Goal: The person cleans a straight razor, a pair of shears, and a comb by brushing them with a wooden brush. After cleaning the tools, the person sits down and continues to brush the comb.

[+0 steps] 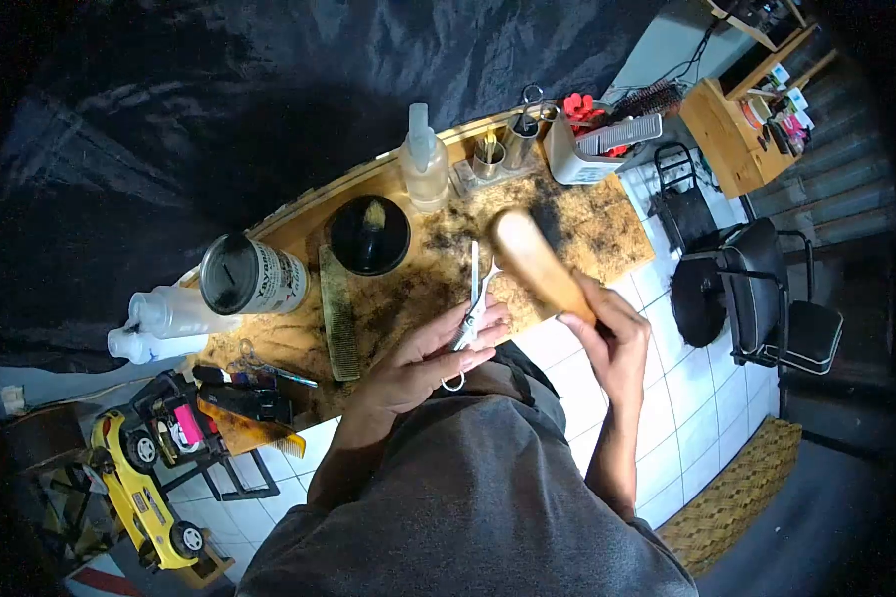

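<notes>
While I am watching the feed, left hand (433,358): it is lying palm up at mid-frame, fingers curling shut around the scissors (475,298).
scissors: they are pointing blades-up toward the shelf (607,224), with 1 finger loop hanging below the palm; I judge this grip is keeping the tips away from the body.
right hand (607,323): right of centre, it is clamping its fingers on the wooden brush (533,259) handle.
wooden brush: its head is hovering just beside the blades, over the hair-strewn shelf, likely so that whatever drops is landing there.
comb (340,313), bowl (369,234): they are lying left of the scissors, near at hand.
</notes>
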Available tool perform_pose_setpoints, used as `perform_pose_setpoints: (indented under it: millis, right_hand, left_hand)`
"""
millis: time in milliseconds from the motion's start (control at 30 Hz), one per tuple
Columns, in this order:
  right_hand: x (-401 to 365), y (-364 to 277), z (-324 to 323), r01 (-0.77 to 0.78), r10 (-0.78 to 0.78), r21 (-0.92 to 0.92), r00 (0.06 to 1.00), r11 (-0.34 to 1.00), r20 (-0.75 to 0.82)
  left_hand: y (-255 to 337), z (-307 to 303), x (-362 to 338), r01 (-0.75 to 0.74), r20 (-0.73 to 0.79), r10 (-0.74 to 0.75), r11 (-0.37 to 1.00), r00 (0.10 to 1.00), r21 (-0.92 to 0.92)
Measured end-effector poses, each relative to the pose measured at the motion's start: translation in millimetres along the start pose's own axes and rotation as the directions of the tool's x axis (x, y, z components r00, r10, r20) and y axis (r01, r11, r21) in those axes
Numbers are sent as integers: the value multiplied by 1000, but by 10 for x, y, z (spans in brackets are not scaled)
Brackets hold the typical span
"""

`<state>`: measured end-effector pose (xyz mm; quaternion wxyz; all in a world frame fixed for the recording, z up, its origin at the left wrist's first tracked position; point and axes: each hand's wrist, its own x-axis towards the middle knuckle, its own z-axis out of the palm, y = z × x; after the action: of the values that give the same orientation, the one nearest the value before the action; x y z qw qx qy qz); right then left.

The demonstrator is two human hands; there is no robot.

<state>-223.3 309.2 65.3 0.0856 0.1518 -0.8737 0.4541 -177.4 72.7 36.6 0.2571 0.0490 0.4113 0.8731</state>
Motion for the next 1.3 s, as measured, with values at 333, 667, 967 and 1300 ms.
perform_pose_setpoints:
  millis: [333,667,967,1300]
  right_hand:
    - [-285,-128,-53,-16,9,17,938,1000,346]
    - [-240,-193,-109,-215,200,81,966,973,163]
    - [-252,-96,-174,14,-185,262,744,965,642]
    - [-69,80,189,-149,151,-39,987,988,48]
  left_hand:
    - [-29,-123,122,-110,-114,57,831,992,-545]
    - [-85,52,172,-48,-114,-10,865,993,-499]
    - [28,45,160,-139,-128,80,810,989,-569]
    - [-90,-77,-67,-187,-141,158,958,977,-220]
